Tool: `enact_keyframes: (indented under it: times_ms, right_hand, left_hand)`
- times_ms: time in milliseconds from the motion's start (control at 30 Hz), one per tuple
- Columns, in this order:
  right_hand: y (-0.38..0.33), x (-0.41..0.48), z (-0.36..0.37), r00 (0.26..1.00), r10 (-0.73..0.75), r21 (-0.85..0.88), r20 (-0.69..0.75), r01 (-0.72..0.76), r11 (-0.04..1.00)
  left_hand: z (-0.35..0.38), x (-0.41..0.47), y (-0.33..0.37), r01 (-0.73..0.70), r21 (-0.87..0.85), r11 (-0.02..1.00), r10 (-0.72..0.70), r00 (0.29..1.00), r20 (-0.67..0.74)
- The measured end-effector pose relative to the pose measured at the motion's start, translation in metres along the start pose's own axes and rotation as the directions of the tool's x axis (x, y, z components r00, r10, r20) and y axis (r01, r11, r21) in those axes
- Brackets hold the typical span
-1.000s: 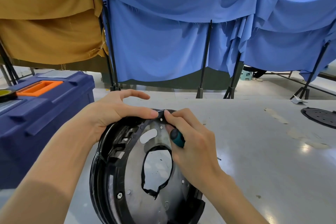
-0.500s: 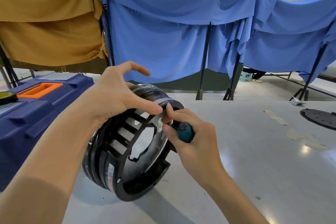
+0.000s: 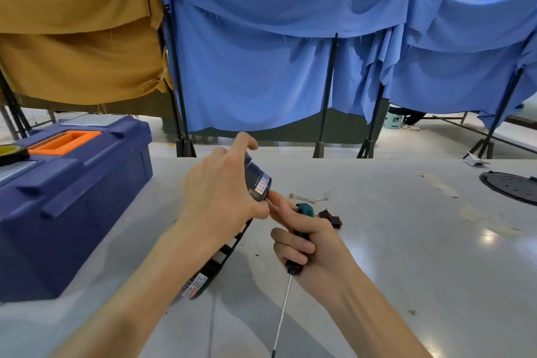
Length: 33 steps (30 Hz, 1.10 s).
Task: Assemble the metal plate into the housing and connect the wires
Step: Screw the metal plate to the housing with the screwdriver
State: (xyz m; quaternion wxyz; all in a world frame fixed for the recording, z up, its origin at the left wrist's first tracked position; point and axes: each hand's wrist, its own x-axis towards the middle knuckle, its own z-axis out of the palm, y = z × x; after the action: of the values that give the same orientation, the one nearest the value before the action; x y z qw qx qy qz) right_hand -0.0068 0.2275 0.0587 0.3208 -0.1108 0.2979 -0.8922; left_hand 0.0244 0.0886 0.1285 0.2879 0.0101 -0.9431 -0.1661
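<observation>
Standing on edge, the black housing is pinched at its rim by the left hand; a screwdriver is enclosed by curled fingers of the right hand.

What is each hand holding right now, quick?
Left hand: grips the black housing, tipped on edge.
Right hand: fingers curled round the screwdriver handle.

left of the housing the blue toolbox walls off the surface, leaving a narrow lane. just right of the housing lie black connectors and wires; farther right, open surface runs to a black round plate.
</observation>
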Motion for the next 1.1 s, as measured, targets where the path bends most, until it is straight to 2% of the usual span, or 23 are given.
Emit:
enact_keyframes:
  times_ms: [200, 333, 433, 500, 600, 667, 767, 833, 900, 1000, 1100]
  right_hand:
    - [-0.001, 0.001, -0.011, 0.989, 0.091, 0.05, -0.121, -0.086, 0.995]
    - [0.001, -0.001, -0.021, 0.971, 0.125, 0.065, -0.204, -0.114, 0.991]
    - [0.003, -0.003, -0.03, 0.949, 0.155, 0.11, -0.276, -0.129, 0.986]
    - [0.003, -0.003, -0.037, 0.931, 0.173, 0.115, -0.321, -0.143, 0.983]
    - [0.004, -0.003, -0.046, 0.909, 0.203, 0.093, -0.365, -0.181, 0.979]
    - [0.004, -0.004, -0.051, 0.903, 0.235, 0.101, -0.36, -0.212, 0.972]
    - [0.002, -0.006, -0.058, 0.872, 0.292, 0.128, -0.392, -0.263, 0.956]
    - [0.001, -0.006, -0.062, 0.849, 0.333, 0.147, -0.411, -0.299, 0.943]
    - [0.0, -0.007, -0.066, 0.839, 0.359, 0.171, -0.409, -0.316, 0.933]
    - [0.0, -0.008, -0.068, 0.822, 0.408, 0.22, -0.398, -0.346, 0.912]
    - [-0.001, -0.011, -0.069, 0.794, 0.443, 0.255, -0.417, -0.366, 0.895]
  left_hand:
    - [0.025, -0.009, 0.003, -0.006, 0.205, 0.979, 0.0, 1.0, 0.029]
    - [0.045, -0.019, 0.007, -0.057, 0.332, 0.942, 0.047, 0.998, 0.037]
    - [0.055, -0.026, 0.008, -0.105, 0.35, 0.931, 0.086, 0.994, 0.069]
    - [0.058, -0.027, 0.007, -0.125, 0.276, 0.953, 0.089, 0.986, 0.138]
    - [0.054, -0.024, 0.001, -0.12, -0.012, 0.993, 0.117, 0.932, 0.345]
    - [0.048, -0.021, -0.003, -0.064, -0.207, 0.976, 0.157, 0.868, 0.471]
    - [0.043, -0.014, -0.013, 0.034, -0.316, 0.948, 0.164, 0.801, 0.576]
    - [0.047, -0.011, -0.022, 0.093, -0.364, 0.927, 0.156, 0.786, 0.598]
    - [0.056, -0.012, -0.03, 0.117, -0.416, 0.902, 0.162, 0.801, 0.577]
    - [0.071, -0.016, -0.034, 0.052, -0.432, 0.9, 0.206, 0.824, 0.528]
    - [0.085, -0.019, -0.036, 0.072, -0.449, 0.891, 0.201, 0.823, 0.531]
